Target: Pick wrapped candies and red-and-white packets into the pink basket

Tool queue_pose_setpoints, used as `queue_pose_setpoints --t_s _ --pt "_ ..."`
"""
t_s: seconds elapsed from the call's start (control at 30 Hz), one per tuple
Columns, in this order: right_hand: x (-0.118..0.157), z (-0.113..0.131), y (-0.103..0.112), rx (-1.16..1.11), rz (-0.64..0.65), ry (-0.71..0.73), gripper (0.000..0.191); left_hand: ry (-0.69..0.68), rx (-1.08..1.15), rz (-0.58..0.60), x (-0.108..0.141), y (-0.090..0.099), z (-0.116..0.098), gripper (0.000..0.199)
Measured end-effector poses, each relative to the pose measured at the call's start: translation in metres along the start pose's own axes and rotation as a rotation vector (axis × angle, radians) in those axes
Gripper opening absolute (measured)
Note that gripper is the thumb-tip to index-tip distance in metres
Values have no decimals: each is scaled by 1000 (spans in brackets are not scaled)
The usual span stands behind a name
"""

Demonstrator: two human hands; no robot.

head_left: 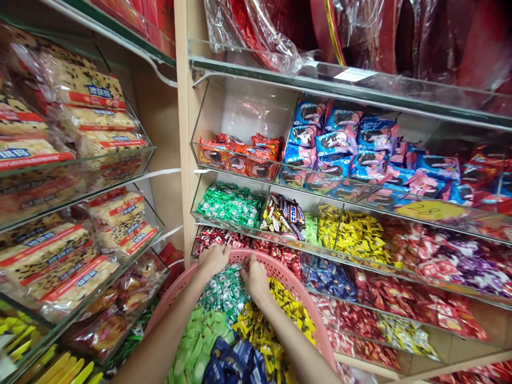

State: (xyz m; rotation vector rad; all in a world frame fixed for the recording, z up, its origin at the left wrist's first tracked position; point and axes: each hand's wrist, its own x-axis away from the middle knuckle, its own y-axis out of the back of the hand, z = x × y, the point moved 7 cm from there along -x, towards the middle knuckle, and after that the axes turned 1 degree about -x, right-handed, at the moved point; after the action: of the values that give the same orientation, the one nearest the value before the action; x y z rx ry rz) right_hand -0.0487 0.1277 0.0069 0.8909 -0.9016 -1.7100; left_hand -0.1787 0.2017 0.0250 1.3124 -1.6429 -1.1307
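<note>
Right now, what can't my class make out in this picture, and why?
All in the head view:
Pink basket: near rim, cut off by the bottom edge.
Right hand: anything in its grasp, hidden by the hand itself.
Red packets beyond the basket: lower parts, behind its rim.
Green shelf packets: lettering, too small.

A single head-worn camera looks forward and steeply down from above the forearms — close over a round, pink, perforated plastic basket [323, 329], its near side cut off by the bottom edge. The bare left hand [215, 259] and bare right hand [256, 279] sit near mid-frame; tiered, clear-fronted glass shelves [277, 76] rise beyond, slanting across a wide field.
</note>
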Motion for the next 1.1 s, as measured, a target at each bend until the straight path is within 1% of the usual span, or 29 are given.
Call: queue_pose_setpoints --t_s 0.17,0.27,0.33,0.4,0.5,0.57,0.6,0.67,0.73,0.8,0.93,1.1 --pt "3 7 10 96 -7 20 23 33 8 -2 1 0 6 54" --pt "1 20 28 131 -37 58 23 35 12 3 2 1 8 54" --pt "-3 38 47 151 -60 109 20 22 14 3 3 1 9 54" --pt "-11 61 70 183 -96 178 18 10 13 1 3 1 9 54" --pt "-30 99 104 280 -189 310 19 -1 3 -9 2 -1 11 53" --pt "-46 118 120 380 -265 379 20 -11 3 -19 2 -2 13 53" --pt "-55 124 124 434 -291 398 22 -13 7 -22 1 -3 13 53" --pt "-74 127 124 539 -291 400 26 -12 17 -21 1 -3 14 54" --pt "-89 123 115 623 -232 367 28 -4 26 -9 2 -2 15 55" --pt "-98 116 107 664 -169 329 28 0 31 1 3 0 15 54" --pt "-101 110 99 670 -126 313 25 0 27 4 5 3 17 56" --pt "-99 111 100 634 -109 312 25 -11 16 1 3 2 16 56"
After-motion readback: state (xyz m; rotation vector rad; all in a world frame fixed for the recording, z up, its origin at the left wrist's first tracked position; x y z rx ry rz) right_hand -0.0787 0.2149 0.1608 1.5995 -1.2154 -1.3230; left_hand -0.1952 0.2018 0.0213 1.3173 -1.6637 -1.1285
